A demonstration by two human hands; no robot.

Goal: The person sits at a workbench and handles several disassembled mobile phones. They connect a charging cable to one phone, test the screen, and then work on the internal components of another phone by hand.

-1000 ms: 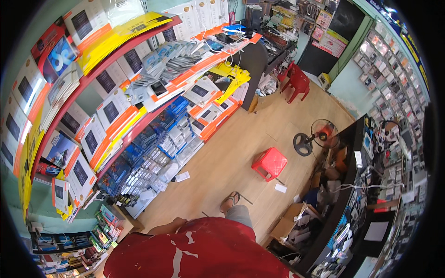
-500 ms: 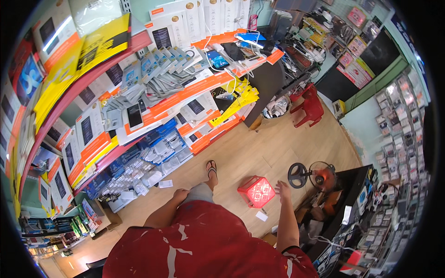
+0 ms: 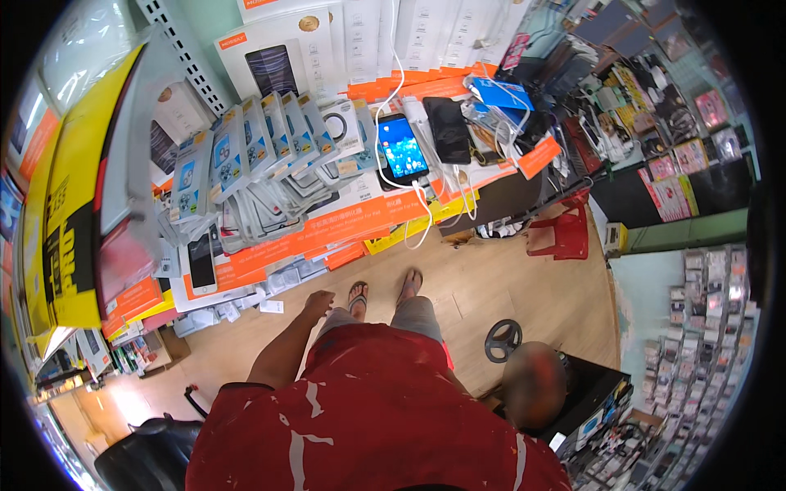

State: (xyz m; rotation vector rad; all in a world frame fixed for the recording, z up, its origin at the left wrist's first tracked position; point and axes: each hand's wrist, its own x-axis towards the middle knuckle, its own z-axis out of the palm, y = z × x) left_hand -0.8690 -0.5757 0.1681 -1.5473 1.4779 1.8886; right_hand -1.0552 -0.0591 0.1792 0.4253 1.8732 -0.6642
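Observation:
My left hand [image 3: 320, 304] hangs beside my grey shorts, below the front edge of the shelf. Its fingers are loosely bent and partly apart, and nothing shows in them. My right hand is out of view. In front of me, a phone with a lit blue screen [image 3: 401, 149] lies on flat orange-and-white boxes [image 3: 327, 219], a white cable plugged into its lower end. Beside it is a dark-screened phone [image 3: 448, 131]. A white phone [image 3: 202, 263] lies near the shelf's left front edge. Packs of clear-boxed phone accessories [image 3: 260, 141] lean in an overlapping row behind it.
Upright white boxes [image 3: 278, 61] line the back. Yellow-and-black packages [image 3: 65, 237] jut out at the left. A red plastic chair [image 3: 565, 233] stands at the right, and a steering-wheel-shaped base [image 3: 503, 340] is on the wooden floor [image 3: 467, 303]. A black office chair [image 3: 147, 454] is behind me.
I have come closer to the shelf, so the phones appear larger. My right hand and the lit red stool have left the view. Both my feet now show.

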